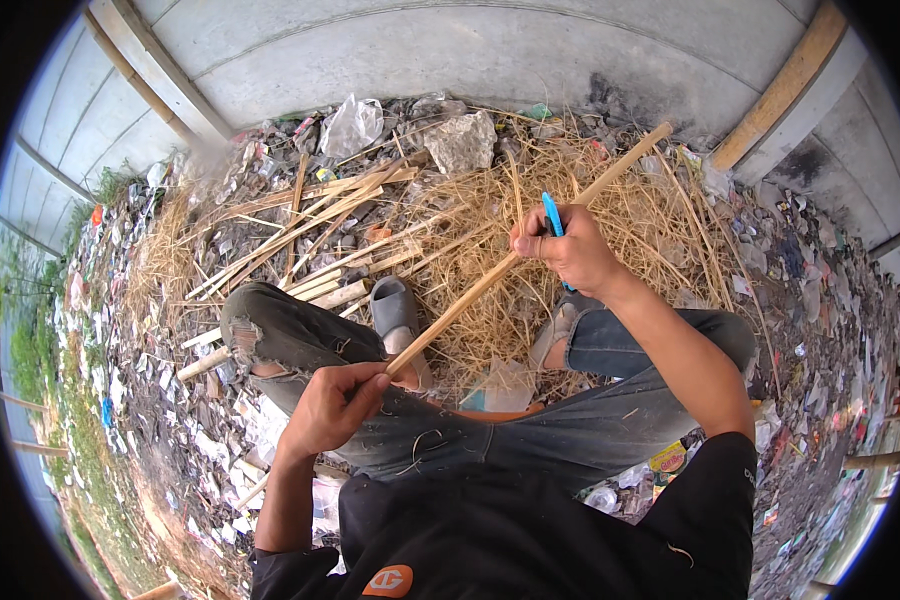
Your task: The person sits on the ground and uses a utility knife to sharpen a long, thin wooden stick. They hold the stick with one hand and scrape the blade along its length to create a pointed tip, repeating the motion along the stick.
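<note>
A long bamboo strip (460, 310) slants across in front of me, from above my lap up to the far right. My left hand (332, 408) is closed round its lower, near end. Farther up, my right hand (577, 252) grips a blue cutter knife (552, 212) against the strip, its fingers curled. The knife's blade is hidden by the fingers. A thin curled shaving (516, 190) stands up from the strip beside the right hand. Below the strip, a heap of straw-coloured shavings (470, 300) lies between my feet.
Several split bamboo pieces (300, 225) lie at the left, near a grey slipper (395, 312) on my foot. Beyond are a pale rock (462, 140) and a clear plastic bag (352, 125). Litter covers the ground. A concrete wall (420, 50) with bamboo posts (785, 85) closes the far side.
</note>
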Action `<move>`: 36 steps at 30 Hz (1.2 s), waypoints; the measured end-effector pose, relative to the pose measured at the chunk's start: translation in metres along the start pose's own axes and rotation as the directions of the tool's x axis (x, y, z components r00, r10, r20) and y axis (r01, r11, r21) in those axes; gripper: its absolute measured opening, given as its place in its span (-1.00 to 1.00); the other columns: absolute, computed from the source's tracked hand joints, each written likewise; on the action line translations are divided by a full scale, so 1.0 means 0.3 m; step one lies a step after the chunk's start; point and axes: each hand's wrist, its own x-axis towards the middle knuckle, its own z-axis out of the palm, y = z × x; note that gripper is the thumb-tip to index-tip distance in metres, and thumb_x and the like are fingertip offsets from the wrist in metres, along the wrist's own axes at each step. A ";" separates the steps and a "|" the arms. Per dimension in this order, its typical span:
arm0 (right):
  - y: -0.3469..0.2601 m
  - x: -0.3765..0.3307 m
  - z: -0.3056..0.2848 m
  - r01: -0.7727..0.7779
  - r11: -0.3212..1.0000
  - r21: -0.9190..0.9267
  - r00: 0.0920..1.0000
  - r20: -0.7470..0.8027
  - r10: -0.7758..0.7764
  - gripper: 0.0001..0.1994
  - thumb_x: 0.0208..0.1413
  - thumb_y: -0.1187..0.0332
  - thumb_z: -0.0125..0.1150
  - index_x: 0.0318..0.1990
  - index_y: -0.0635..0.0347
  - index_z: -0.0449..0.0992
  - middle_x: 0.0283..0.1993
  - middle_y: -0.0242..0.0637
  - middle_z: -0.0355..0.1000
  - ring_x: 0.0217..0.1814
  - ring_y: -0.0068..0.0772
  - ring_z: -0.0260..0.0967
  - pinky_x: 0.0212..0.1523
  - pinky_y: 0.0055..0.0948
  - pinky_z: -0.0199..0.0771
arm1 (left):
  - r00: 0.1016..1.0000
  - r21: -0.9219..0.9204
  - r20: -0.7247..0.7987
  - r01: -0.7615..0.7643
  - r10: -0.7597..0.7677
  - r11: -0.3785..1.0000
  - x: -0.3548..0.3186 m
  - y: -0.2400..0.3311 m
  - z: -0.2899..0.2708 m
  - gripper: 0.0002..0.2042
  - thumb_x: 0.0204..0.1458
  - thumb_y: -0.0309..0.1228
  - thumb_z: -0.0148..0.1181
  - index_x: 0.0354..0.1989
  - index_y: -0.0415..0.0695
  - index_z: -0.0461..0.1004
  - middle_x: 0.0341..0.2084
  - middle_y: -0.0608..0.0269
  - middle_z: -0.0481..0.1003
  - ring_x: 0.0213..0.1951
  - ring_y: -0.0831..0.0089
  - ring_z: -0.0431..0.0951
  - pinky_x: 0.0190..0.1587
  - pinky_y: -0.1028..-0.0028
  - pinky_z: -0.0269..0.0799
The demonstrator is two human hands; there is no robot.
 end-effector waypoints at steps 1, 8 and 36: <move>-0.007 -0.002 -0.009 -0.023 0.988 0.153 1.000 -0.005 0.024 -0.83 0.25 0.38 0.36 -0.34 0.16 0.49 -0.30 -0.30 0.51 -0.59 -0.59 0.30 -0.46 -0.51 0.31 | 1.000 0.005 -0.001 -0.003 0.003 1.000 0.002 -0.014 0.002 -0.75 0.38 -0.33 0.14 0.00 -0.23 0.66 -0.66 0.39 0.38 -0.56 0.67 0.30 -0.49 0.47 0.27; -0.212 0.031 -0.098 0.114 0.971 -0.211 0.922 -0.342 -0.182 -0.76 0.30 0.22 0.38 -0.20 0.19 0.50 -0.32 -0.33 0.53 -0.64 -0.72 0.23 -0.56 -0.62 0.24 | 0.995 -0.031 -0.075 -0.074 0.071 0.997 -0.003 -0.074 0.035 -0.76 0.37 -0.36 0.16 0.01 -0.26 0.64 -0.63 0.36 0.45 -0.54 0.66 0.41 -0.45 0.51 0.35; -0.112 -0.002 0.078 0.054 0.391 -0.919 0.988 -0.007 -0.152 -0.55 0.42 -0.05 0.12 -0.25 0.21 0.58 -0.71 -0.22 0.32 -0.69 -0.15 0.32 -0.61 -0.17 0.25 | 0.904 -0.019 -0.403 -0.163 0.141 0.986 0.079 -0.028 0.225 -0.75 0.28 -0.45 0.24 0.02 -0.36 0.63 -0.61 0.16 0.55 -0.53 0.63 0.52 -0.43 0.49 0.42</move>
